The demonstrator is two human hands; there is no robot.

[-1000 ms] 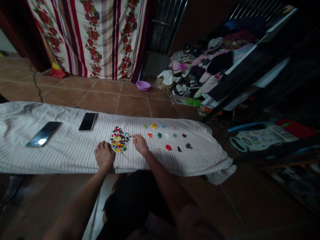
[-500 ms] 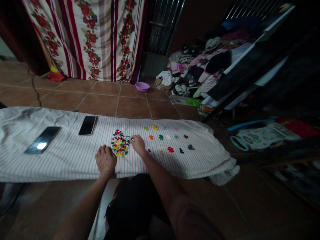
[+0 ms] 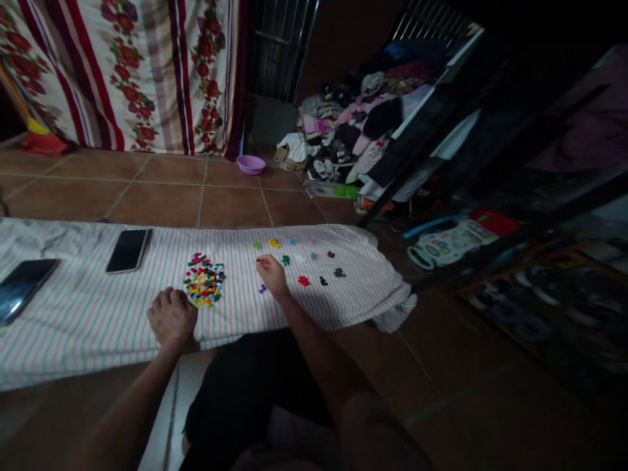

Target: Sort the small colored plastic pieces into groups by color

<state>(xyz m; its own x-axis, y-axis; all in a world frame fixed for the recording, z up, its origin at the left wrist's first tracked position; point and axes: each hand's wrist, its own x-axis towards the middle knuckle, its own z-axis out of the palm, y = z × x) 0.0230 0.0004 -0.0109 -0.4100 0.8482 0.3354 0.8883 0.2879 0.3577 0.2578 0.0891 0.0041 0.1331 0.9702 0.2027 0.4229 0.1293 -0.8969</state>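
Observation:
A pile of small multicoloured plastic pieces lies on the striped cloth. Just left of the pile my left hand rests on the cloth, its fingers curled in and nothing visible in them. My right hand is closed in a pinch, with a tiny dark piece at its fingertips. It is between the pile and several small single-colour groups, among them red pieces, green pieces, yellow pieces and dark grey pieces. A few purple pieces lie below it.
Two phones lie on the cloth at the left, one dark phone and a shinier phone. Beyond, a purple basin stands on the tiled floor, near a heap of clothes. A floral curtain hangs behind.
My right hand has moved right, away from the pile, carrying a small dark piece. My left hand stays beside the pile. The view has turned to the right.

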